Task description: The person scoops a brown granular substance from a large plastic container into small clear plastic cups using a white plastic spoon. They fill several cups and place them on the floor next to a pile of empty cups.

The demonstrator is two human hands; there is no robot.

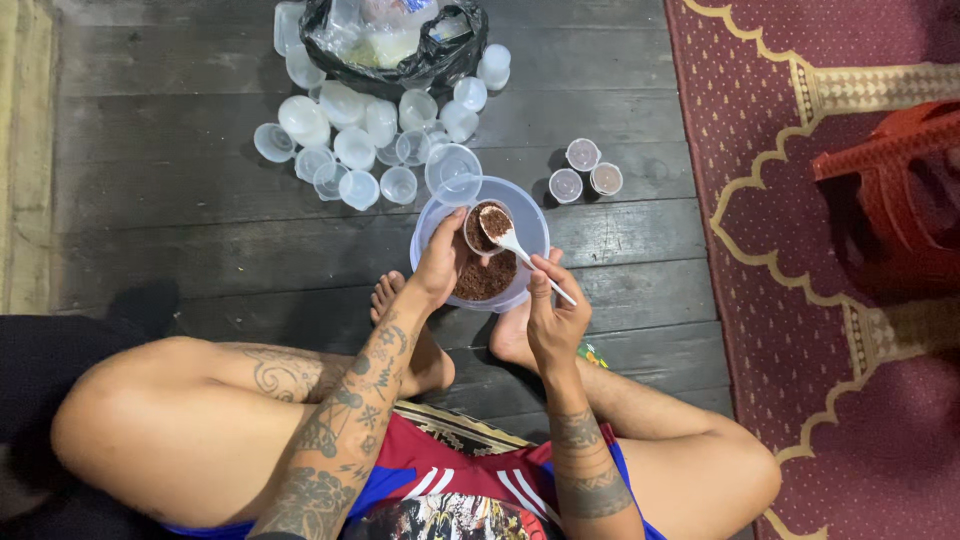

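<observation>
My left hand (441, 262) holds a small clear plastic cup (479, 236) tilted over a large clear tub (430, 225) of reddish-brown crumbly food (484, 280). My right hand (553, 300) grips a white plastic spoon (516, 244) by its handle. The spoon's bowl, heaped with the brown food, rests at the cup's mouth. The tub stands on the dark wooden floor between my bare feet.
Several empty clear cups (355, 140) lie scattered behind the tub, in front of a black plastic bag (400, 40) with more containers. Three filled, lidded cups (582, 170) stand to the tub's right. A patterned red carpet (800, 280) and red plastic stool (895, 190) lie right.
</observation>
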